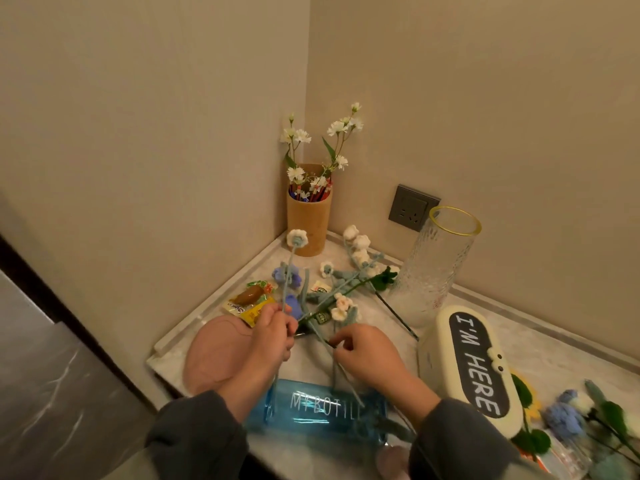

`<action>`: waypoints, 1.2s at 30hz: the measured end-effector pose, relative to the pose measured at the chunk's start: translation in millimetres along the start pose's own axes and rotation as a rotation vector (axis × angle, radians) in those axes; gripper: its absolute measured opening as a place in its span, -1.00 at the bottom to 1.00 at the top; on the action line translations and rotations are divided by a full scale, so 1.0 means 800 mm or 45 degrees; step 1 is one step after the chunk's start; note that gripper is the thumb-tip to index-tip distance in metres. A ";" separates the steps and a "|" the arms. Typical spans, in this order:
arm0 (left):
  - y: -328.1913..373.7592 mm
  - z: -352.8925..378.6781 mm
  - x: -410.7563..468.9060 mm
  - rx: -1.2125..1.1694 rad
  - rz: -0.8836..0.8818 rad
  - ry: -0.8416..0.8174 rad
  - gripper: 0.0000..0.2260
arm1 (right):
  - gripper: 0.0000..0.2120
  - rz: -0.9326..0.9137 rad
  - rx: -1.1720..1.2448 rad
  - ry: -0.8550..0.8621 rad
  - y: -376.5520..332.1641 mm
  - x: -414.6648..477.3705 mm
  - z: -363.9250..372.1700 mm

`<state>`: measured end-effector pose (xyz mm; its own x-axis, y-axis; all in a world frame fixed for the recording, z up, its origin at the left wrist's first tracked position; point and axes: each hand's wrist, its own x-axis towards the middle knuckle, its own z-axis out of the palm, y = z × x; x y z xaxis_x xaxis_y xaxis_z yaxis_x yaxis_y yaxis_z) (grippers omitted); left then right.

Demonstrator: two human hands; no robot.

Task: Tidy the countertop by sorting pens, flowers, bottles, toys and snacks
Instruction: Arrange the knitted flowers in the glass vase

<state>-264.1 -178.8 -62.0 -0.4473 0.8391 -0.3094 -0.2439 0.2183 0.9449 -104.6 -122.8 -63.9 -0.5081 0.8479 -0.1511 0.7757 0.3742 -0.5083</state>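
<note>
Left hand (273, 336) grips a flower (297, 238) by its stem; right hand (367, 353) seemingly pinches another. Their tangle could drag snacks (249, 301) off the worktop (540, 344).

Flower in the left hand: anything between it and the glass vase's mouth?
Nothing visible does. The left hand pinches the white flower by its stem; the glass vase stands upright to its right, mouth open. Loose flowers lie low on the counter between them, and the white box sits beside the vase, not over it.
</note>
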 end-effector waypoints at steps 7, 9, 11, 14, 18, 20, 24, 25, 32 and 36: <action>-0.007 0.013 0.006 0.182 0.114 0.083 -0.92 | -0.85 0.062 0.350 -0.021 0.001 0.001 -0.025; -0.007 0.017 0.009 0.226 0.135 0.088 -0.92 | -0.83 0.089 0.555 -0.036 -0.001 -0.002 -0.032; -0.004 0.020 0.009 0.208 0.181 0.085 -0.91 | -0.79 0.163 0.812 -0.089 -0.004 -0.006 -0.040; 0.003 0.020 0.006 0.133 0.286 0.123 -0.89 | -0.75 0.265 1.146 -0.194 -0.007 -0.012 -0.047; 0.007 0.020 0.007 0.151 0.316 0.142 -0.86 | -0.76 0.270 1.384 -0.268 -0.015 -0.007 -0.048; 0.008 0.024 0.007 0.187 0.267 0.106 -0.81 | -0.79 0.249 1.487 -0.279 -0.019 -0.006 -0.049; 0.010 0.037 -0.001 0.224 0.221 0.034 -0.76 | -0.82 0.113 1.449 -0.284 -0.022 -0.014 -0.049; 0.011 0.040 -0.003 0.225 0.200 0.018 -0.73 | -0.83 0.086 1.395 -0.286 -0.023 -0.016 -0.049; 0.004 0.039 0.002 0.308 0.083 0.065 -0.70 | -0.81 0.085 1.076 -0.324 -0.027 -0.024 -0.043; 0.005 0.028 0.002 0.302 0.059 0.046 -0.75 | -0.82 0.267 1.173 -0.076 -0.026 0.003 -0.041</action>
<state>-246.1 -165.5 -56.2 -0.4846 0.8338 -0.2645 -0.0154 0.2942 0.9556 -109.9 -116.7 -26.0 -0.4299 0.8341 -0.3456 0.2653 -0.2491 -0.9314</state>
